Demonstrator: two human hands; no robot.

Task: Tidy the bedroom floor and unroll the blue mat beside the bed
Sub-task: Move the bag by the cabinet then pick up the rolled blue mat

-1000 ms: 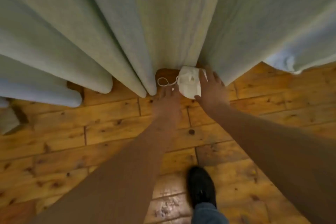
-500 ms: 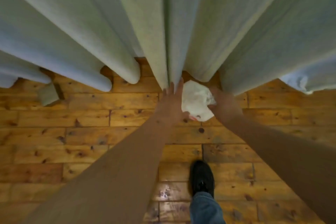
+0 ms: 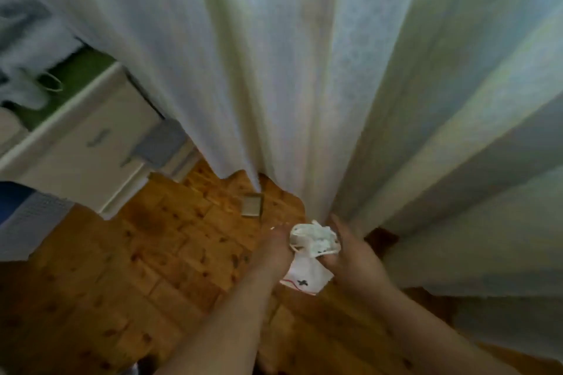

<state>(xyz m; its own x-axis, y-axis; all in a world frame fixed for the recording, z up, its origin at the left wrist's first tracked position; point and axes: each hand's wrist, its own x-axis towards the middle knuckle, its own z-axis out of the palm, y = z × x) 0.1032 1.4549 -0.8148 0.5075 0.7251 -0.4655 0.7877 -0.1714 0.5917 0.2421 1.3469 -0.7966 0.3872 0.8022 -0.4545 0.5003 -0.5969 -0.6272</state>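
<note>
1. A crumpled white mask [image 3: 310,248] sits between both hands, lifted above the wooden floor [image 3: 152,253], near the curtain [image 3: 289,85] hem.
2. The left hand [image 3: 272,251] grips its left edge, fingers curled.
3. The right hand [image 3: 350,256] closes on its right side.

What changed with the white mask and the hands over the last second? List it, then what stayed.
The white mask came up off the wooden floor, where the hands were reaching for it. Now it is crumpled and held between the left hand and the right hand. The view swung left, showing a white cabinet. The curtain hangs as before.
</note>
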